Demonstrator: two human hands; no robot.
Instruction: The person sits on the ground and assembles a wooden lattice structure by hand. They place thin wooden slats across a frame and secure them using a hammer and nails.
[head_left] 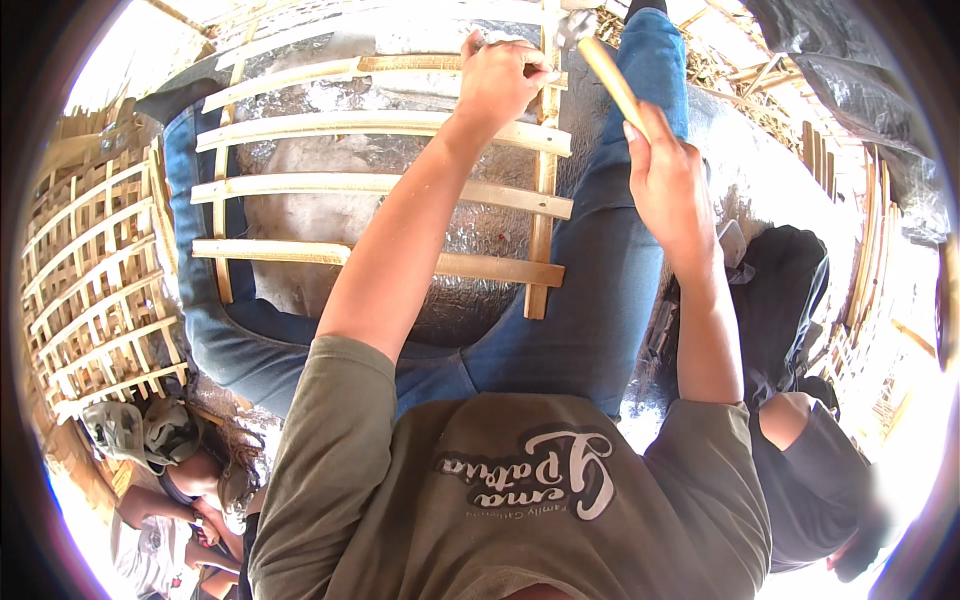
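A ladder-like frame of pale bamboo or wood slats point(300, 186) lies across the floor between my outstretched legs. Its slats cross an upright strip point(547, 190) on the right side. My left hand point(503, 80) is closed in a pinch over the end of a slat beside that strip; whatever its fingers hold is too small or hidden to make out. In my right hand point(668, 185) is a hammer, gripped by its light wooden handle point(612, 82). The metal hammer head point(577, 28) is raised just right of the strip's far part, apart from my left hand.
My jeans-clad legs point(610, 240) flank the frame. A latticed bamboo panel point(100, 270) stands at the left. People sit close by, one at lower left point(190, 470), another in dark clothes point(815, 480) at lower right. Dark plastic sheeting point(850, 90) hangs at upper right.
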